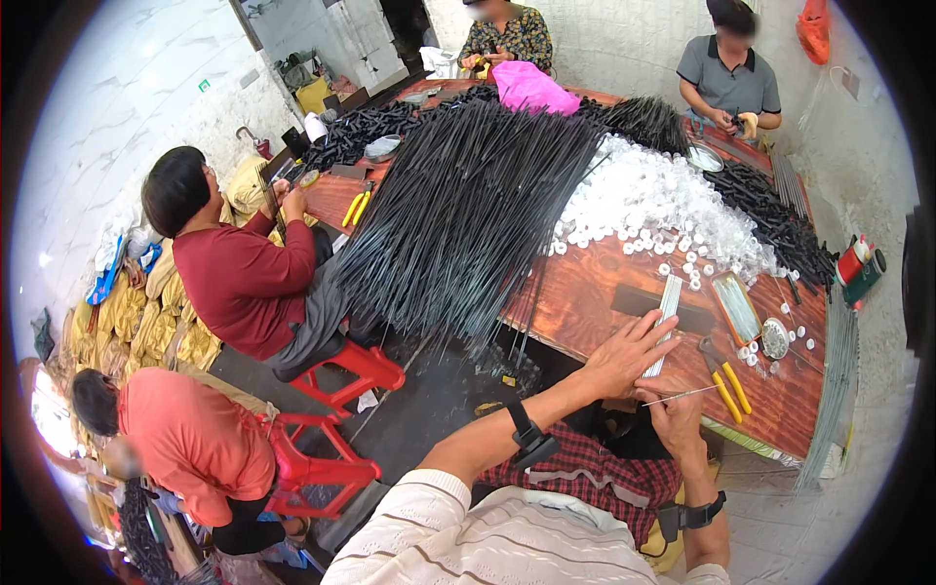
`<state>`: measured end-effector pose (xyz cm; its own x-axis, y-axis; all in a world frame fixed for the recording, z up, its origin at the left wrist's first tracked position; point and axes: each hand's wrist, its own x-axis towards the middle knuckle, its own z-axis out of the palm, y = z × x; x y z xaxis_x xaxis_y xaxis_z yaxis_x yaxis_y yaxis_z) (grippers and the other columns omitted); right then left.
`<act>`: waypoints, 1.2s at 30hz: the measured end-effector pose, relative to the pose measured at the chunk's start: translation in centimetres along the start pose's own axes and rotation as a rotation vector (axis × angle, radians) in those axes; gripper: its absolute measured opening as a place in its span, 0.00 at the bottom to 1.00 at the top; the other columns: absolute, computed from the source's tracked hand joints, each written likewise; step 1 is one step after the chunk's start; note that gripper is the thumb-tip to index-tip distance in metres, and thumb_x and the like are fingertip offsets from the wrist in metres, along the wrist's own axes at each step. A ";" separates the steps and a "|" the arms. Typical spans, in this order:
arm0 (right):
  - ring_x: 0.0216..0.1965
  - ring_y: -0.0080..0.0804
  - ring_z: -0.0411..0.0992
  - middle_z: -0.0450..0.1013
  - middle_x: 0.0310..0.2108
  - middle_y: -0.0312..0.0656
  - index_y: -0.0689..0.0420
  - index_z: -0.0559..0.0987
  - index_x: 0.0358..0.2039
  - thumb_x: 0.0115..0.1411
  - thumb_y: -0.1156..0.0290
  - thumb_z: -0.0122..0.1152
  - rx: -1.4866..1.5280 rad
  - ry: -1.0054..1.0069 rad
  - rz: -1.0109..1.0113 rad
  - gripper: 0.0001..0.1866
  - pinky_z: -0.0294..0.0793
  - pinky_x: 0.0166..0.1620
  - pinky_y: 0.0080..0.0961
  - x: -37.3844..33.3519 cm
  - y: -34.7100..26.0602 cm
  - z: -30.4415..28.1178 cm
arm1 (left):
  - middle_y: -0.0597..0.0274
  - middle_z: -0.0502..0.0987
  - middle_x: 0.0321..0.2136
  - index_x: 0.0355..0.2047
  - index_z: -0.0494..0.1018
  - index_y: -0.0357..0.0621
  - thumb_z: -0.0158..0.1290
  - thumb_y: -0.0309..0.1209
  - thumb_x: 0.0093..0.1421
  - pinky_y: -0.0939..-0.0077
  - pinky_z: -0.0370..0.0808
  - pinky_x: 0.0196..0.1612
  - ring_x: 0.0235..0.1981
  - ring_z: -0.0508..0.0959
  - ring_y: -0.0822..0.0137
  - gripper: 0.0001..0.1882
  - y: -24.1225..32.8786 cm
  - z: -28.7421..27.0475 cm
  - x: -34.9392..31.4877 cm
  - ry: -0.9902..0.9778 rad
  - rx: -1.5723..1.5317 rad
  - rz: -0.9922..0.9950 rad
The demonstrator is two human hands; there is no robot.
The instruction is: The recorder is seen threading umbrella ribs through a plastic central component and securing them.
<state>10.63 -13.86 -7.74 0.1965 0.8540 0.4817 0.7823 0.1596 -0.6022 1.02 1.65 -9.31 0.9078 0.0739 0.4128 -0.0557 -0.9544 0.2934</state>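
The left hand [624, 353] lies spread over the near edge of the wooden table [595, 292], its fingers loose and open, fingertips touching the lower end of a flat bundle of thin silvery wires [667, 317]. The right hand [676, 411], just below the table edge, pinches a single thin wire [682, 394] that points out to the right. Just beside it lie yellow-handled pliers [726, 380], then a shallow tray [737, 307] and a round tin [775, 337]. Farther up the table a great sheaf of black rods [468, 214] fans out next to a heap of white caps [653, 200]. A person in a dark red top [244, 283] sits at the left on a red stool [351, 375].
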 end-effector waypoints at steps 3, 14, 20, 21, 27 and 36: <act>0.34 0.44 0.77 0.79 0.31 0.43 0.58 0.81 0.35 0.51 0.79 0.63 0.027 -0.014 0.031 0.09 0.74 0.38 0.35 0.0 0.1 0.1 | 0.50 0.49 0.69 0.66 0.55 0.42 0.68 0.33 0.39 0.54 0.57 0.67 0.68 0.51 0.44 0.53 0.0 0.1 -0.1 0.018 0.003 0.004; 0.31 0.45 0.77 0.78 0.29 0.44 0.58 0.82 0.31 0.51 0.78 0.64 0.011 -0.017 0.085 0.06 0.73 0.35 0.35 0.2 0.1 0.0 | 0.48 0.48 0.69 0.67 0.54 0.43 0.69 0.35 0.37 0.54 0.56 0.67 0.69 0.50 0.44 0.56 -0.5 0.6 0.1 -0.005 0.011 0.003; 0.31 0.44 0.76 0.78 0.28 0.43 0.58 0.82 0.31 0.51 0.78 0.64 0.013 -0.012 0.059 0.06 0.73 0.34 0.35 0.3 -0.2 0.0 | 0.47 0.47 0.69 0.67 0.54 0.42 0.71 0.38 0.34 0.50 0.54 0.67 0.69 0.49 0.42 0.59 -0.6 0.5 -0.1 -0.013 -0.048 0.006; 0.31 0.44 0.76 0.78 0.28 0.43 0.58 0.82 0.32 0.51 0.78 0.63 0.019 -0.017 0.061 0.06 0.73 0.35 0.35 0.4 -0.3 -0.1 | 0.47 0.47 0.69 0.67 0.54 0.42 0.71 0.39 0.34 0.49 0.54 0.67 0.69 0.48 0.41 0.59 -0.6 0.4 -0.1 -0.027 -0.050 0.006; 0.31 0.43 0.76 0.78 0.29 0.43 0.57 0.81 0.33 0.51 0.77 0.64 -0.015 0.031 -0.016 0.07 0.72 0.35 0.35 0.2 -0.1 0.0 | 0.46 0.47 0.69 0.67 0.54 0.42 0.70 0.41 0.36 0.49 0.54 0.66 0.68 0.49 0.39 0.58 -0.9 0.2 0.1 -0.070 -0.033 0.040; 0.32 0.43 0.77 0.79 0.29 0.43 0.58 0.81 0.33 0.51 0.79 0.65 0.020 0.020 -0.042 0.08 0.73 0.36 0.34 0.0 -0.2 -0.4 | 0.48 0.49 0.69 0.66 0.56 0.44 0.70 0.36 0.35 0.50 0.58 0.63 0.67 0.52 0.41 0.56 -0.9 1.1 0.2 -0.006 0.027 0.069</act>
<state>10.68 -14.08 -7.36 0.1757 0.8364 0.5193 0.7780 0.2053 -0.5938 1.75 2.24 -10.46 0.9049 0.0059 0.4257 -0.1070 -0.9647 0.2407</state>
